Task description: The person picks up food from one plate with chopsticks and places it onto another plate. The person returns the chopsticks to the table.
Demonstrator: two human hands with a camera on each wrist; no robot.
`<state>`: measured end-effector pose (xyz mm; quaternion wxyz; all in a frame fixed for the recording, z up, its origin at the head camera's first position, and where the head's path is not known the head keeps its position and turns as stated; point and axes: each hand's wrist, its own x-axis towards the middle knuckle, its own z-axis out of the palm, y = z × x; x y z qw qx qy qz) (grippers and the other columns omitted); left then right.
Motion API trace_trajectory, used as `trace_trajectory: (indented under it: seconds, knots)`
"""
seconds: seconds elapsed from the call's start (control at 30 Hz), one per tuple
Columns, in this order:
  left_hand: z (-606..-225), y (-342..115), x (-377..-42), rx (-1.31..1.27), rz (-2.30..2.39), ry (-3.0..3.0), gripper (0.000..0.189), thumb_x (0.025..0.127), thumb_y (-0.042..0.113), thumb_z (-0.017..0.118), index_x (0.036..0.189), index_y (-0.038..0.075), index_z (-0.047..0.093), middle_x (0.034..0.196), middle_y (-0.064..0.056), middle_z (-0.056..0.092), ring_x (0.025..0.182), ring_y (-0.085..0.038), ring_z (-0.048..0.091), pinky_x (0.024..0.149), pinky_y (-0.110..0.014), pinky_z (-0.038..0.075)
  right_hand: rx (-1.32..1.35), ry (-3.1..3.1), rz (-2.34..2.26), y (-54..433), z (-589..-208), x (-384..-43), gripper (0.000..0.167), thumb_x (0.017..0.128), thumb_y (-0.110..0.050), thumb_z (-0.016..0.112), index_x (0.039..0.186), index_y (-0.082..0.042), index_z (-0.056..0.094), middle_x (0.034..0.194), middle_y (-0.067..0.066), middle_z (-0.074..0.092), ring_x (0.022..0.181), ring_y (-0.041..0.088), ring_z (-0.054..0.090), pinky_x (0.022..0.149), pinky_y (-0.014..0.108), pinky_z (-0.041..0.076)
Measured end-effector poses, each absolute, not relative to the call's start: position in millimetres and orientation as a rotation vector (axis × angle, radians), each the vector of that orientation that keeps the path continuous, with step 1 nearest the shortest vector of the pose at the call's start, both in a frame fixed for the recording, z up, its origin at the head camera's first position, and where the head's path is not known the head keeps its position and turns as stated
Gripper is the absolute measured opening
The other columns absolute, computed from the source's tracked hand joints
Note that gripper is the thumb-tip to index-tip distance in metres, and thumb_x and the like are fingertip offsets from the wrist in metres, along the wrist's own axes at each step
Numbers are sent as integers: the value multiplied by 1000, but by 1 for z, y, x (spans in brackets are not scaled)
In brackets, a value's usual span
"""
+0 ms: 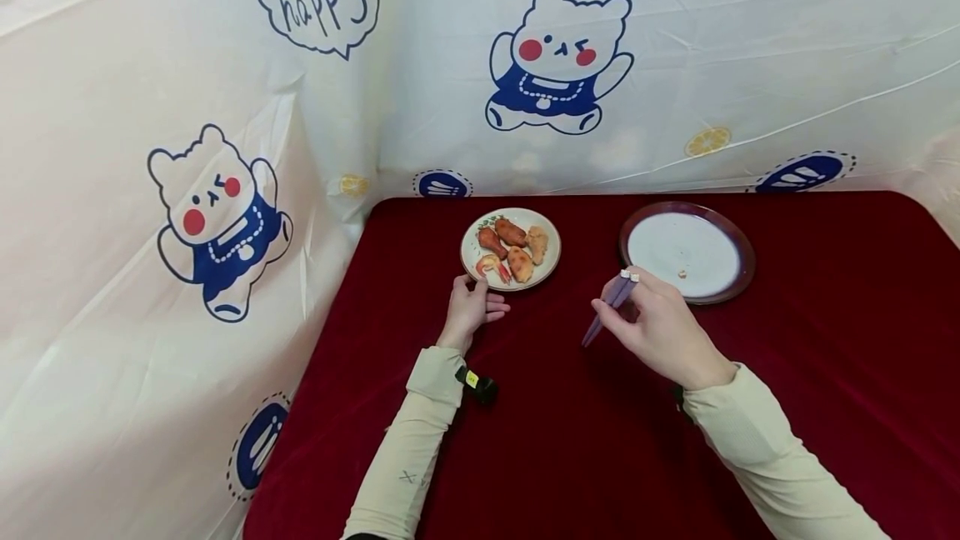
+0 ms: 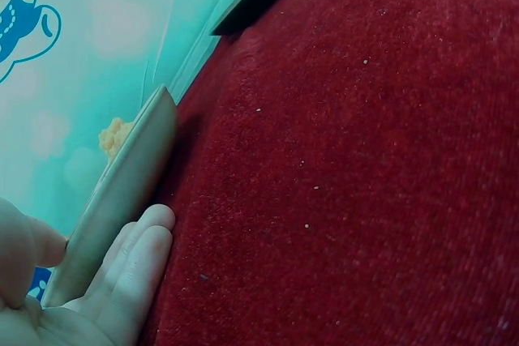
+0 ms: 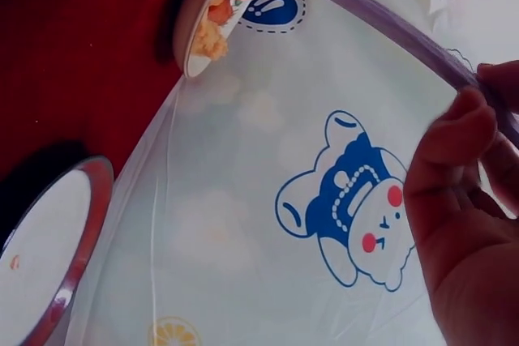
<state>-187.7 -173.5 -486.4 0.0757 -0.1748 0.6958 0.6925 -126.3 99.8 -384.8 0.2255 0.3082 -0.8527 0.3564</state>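
A small round plate point(image 1: 551, 267) carries drumsticks point(image 1: 491, 242), a shrimp point(image 1: 492, 267) and browned or breaded pieces point(image 1: 520, 265). At its near edge is my left hand point(image 1: 471, 307). The thumb touches the rim while the straight fingers point(image 2: 146, 261) lie along the plate's outer side, close to the cloth. My right hand point(image 1: 660, 323) holds a pair of purple chopsticks point(image 1: 609, 307) between thumb and fingers, tips pointing down and left, nothing between them. Beyond the right hand sits a larger white plate point(image 1: 667, 244) with a dark red rim and a small crumb point(image 1: 682, 273) on it.
Dark red cloth point(image 1: 555, 440) covers the table. Behind and to the left hangs a white curtain point(image 1: 450, 48) printed with cartoon bears. A black strap point(image 1: 477, 384) with a small device is on the left wrist.
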Motion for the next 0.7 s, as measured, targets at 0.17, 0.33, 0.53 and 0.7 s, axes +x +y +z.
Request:
trace_trajectory:
  seconds: [0.17, 0.33, 0.53, 0.7]
  knots:
    - [-485, -174, -186, -523, 2069, 2099, 50, 104, 23, 38, 147, 6, 19, 99, -21, 69, 73, -18, 71, 71, -30, 62, 775, -2499, 909, 99, -381, -126, 13, 85, -11, 71, 74, -11, 63, 70, -4, 60, 63, 6, 52, 55, 21, 44]
    - [-485, -173, -186, -531, 2052, 2115, 51, 104, 24, 38, 148, 6, 19, 99, -20, 69, 74, -19, 72, 71, -30, 62, 760, -2641, 905, 100, -377, -125, 24, 89, -16, 68, 67, -17, 57, 53, -12, 46, 51, 2, 39, 49, 20, 35]
    - [-486, -173, -187, -532, 2044, 2124, 51, 104, 24, 38, 148, 7, 19, 101, -21, 69, 74, -19, 72, 71, -30, 62, 732, -2832, 1070, 100, -382, -122, 26, 92, -19, 65, 67, -16, 58, 48, -11, 44, 42, 0, 40, 41, 20, 37]
    - [-486, -173, -186, -530, 2048, 2126, 51, 104, 23, 39, 148, 7, 19, 102, -22, 68, 75, -21, 72, 71, -31, 62, 644, -2913, 1244, 98, -387, -121, 24, 95, -22, 61, 71, -15, 60, 49, -7, 53, 39, 5, 52, 40, 23, 46]
